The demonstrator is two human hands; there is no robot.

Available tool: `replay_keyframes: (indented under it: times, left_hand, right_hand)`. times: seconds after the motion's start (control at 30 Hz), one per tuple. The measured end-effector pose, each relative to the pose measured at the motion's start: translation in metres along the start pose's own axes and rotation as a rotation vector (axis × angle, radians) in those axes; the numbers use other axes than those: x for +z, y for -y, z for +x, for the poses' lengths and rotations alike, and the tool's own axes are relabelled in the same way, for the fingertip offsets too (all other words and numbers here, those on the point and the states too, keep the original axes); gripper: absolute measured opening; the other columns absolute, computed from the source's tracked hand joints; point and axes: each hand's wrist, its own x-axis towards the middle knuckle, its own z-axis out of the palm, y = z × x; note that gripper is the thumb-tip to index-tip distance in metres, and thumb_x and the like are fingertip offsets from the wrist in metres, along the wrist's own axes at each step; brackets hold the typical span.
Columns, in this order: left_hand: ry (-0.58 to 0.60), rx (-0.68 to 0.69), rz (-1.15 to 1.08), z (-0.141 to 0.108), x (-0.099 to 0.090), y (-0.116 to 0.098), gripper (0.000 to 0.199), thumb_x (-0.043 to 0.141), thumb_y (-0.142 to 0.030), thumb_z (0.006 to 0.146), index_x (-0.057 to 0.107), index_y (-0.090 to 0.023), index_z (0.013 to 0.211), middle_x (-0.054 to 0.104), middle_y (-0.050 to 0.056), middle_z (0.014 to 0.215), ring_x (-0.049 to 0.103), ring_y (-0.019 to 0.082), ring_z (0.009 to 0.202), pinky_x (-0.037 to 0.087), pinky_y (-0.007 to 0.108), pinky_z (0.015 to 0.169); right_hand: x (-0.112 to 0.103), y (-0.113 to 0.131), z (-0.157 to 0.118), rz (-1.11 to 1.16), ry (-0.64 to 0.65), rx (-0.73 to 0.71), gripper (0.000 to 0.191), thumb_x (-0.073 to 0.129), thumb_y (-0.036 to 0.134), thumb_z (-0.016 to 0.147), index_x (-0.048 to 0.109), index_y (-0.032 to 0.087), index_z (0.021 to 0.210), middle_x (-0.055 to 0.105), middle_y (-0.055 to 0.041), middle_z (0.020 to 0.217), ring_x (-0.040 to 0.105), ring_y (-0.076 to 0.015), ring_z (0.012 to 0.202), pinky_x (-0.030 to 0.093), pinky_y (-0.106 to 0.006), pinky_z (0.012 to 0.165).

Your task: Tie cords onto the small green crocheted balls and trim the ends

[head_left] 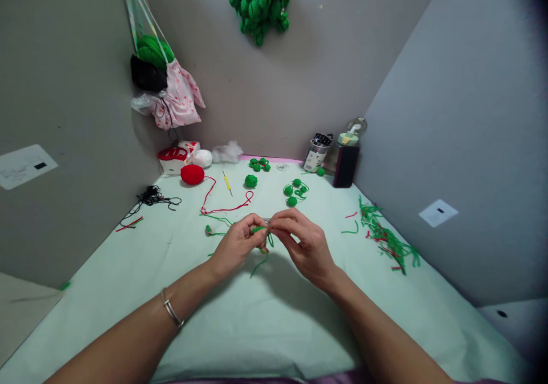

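My left hand point(240, 239) pinches a small piece of green yarn work point(259, 230), with a loop and a loose tail point(258, 265) of green yarn hanging beneath the fingers. Fingertips of my right hand point(303, 241) are pressed together right against it, touching or almost touching the left thumb. A thin, pale sliver shows between the two hands, too small to name. Left of my left hand lies a small green ball point(208, 230) with a yarn tail. Beyond the hands are a round green yarn ball point(250, 181) and a cluster of green crocheted balls point(296, 190).
A red yarn ball point(192, 174) trails its strand near a yellow-handled crochet hook point(227, 182). Black yarn point(153, 196) lies left, green and red scraps point(387, 237) right. At the back stand a pen cup point(315, 154), a bottle point(349, 138) and a dark phone point(346, 166).
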Motion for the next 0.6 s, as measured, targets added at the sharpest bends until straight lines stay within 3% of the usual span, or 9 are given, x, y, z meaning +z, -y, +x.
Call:
replay_keyframes:
  times: [0.17, 0.23, 0.33, 0.43, 0.6]
  left_hand:
    - [-0.026, 0.021, -0.062, 0.003, 0.0, 0.0, 0.031, 0.071, -0.039, 0.08, 0.048, -0.019, 0.081, 0.06, -0.002, 0.077, 0.063, 0.014, 0.076, 0.047, 0.03, 0.078]
    - [-0.041, 0.023, -0.017, 0.003, 0.0, 0.001, 0.032, 0.073, -0.037, 0.078, 0.047, -0.019, 0.078, 0.056, -0.003, 0.074, 0.061, 0.014, 0.075, 0.046, 0.028, 0.075]
    - [-0.049, 0.01, 0.075, 0.002, -0.001, 0.002, 0.026, 0.07, -0.033, 0.078, 0.048, -0.019, 0.077, 0.052, -0.005, 0.068, 0.055, 0.012, 0.068, 0.041, 0.026, 0.067]
    - [-0.027, -0.009, 0.069, 0.002, -0.003, 0.002, 0.022, 0.067, -0.029, 0.079, 0.048, -0.019, 0.076, 0.053, -0.005, 0.068, 0.059, 0.014, 0.07, 0.041, 0.027, 0.069]
    - [-0.007, -0.037, 0.091, 0.004, -0.007, 0.002, 0.017, 0.066, -0.024, 0.08, 0.05, -0.018, 0.079, 0.064, 0.0, 0.072, 0.063, 0.016, 0.075, 0.04, 0.027, 0.069]
  right_hand:
    - [0.001, 0.012, -0.001, 0.12, -0.064, 0.039, 0.017, 0.049, 0.017, 0.096, 0.065, 0.022, 0.093, 0.07, -0.0054, 0.086, 0.065, -0.0165, 0.078, 0.053, -0.03, 0.068]
    - [0.001, 0.014, -0.001, 0.244, -0.06, 0.164, 0.014, 0.048, 0.023, 0.097, 0.061, 0.022, 0.092, 0.069, -0.0045, 0.083, 0.065, -0.0152, 0.07, 0.052, -0.029, 0.063]
    - [0.0, 0.012, 0.001, 0.536, 0.046, 0.419, 0.017, 0.046, 0.035, 0.099, 0.05, 0.021, 0.09, 0.067, -0.0013, 0.074, 0.063, -0.0126, 0.057, 0.047, -0.025, 0.051]
    - [-0.005, 0.006, 0.005, 0.686, 0.103, 0.511, 0.022, 0.049, 0.041, 0.097, 0.047, 0.021, 0.089, 0.059, 0.0034, 0.061, 0.058, -0.0119, 0.053, 0.048, -0.025, 0.054]
    - [-0.023, -0.005, 0.012, 0.711, -0.235, 0.46, 0.016, 0.054, 0.037, 0.094, 0.049, 0.022, 0.09, 0.04, 0.008, 0.055, 0.056, -0.0128, 0.056, 0.047, -0.027, 0.06]
